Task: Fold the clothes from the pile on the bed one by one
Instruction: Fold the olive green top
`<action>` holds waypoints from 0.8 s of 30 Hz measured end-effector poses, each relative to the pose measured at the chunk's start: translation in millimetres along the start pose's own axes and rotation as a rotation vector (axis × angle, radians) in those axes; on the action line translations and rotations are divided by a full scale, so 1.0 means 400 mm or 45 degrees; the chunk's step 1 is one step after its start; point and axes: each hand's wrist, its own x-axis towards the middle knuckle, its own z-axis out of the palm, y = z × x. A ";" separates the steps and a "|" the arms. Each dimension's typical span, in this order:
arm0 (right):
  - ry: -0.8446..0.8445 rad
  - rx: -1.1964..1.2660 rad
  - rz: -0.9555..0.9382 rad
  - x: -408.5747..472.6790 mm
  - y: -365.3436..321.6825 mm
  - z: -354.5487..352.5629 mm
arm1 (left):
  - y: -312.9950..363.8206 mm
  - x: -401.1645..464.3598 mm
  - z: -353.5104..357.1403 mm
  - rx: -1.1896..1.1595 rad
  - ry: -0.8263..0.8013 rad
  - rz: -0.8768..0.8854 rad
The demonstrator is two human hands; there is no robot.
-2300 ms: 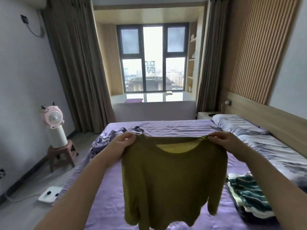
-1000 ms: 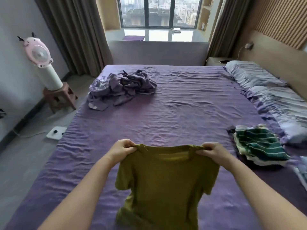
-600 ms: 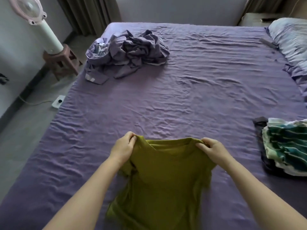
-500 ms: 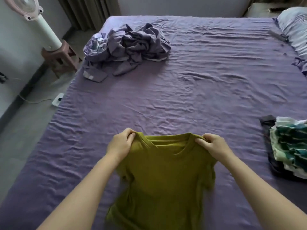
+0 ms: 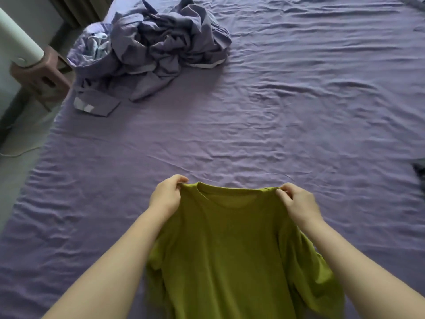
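Two hands hold one green shirt [image 5: 232, 245] low in the middle of the frame. The left hand [image 5: 166, 196] pinches one shoulder and the right hand [image 5: 299, 202] pinches the other. The shirt hangs down over the purple bed [image 5: 276, 125], and I cannot tell if its bottom touches. I think the shirt is being laid flat. Next it needs to go down smooth, front side down. A messy pile [image 5: 156, 49] of clothes waits at the upper left.

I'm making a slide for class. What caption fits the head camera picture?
Both hands, left and right, hold a green T-shirt by its shoulders over the purple bed.
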 end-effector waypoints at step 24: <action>0.088 -0.434 -1.035 0.097 -0.273 0.431 | -0.149 0.035 0.045 -0.084 -0.268 -0.147</action>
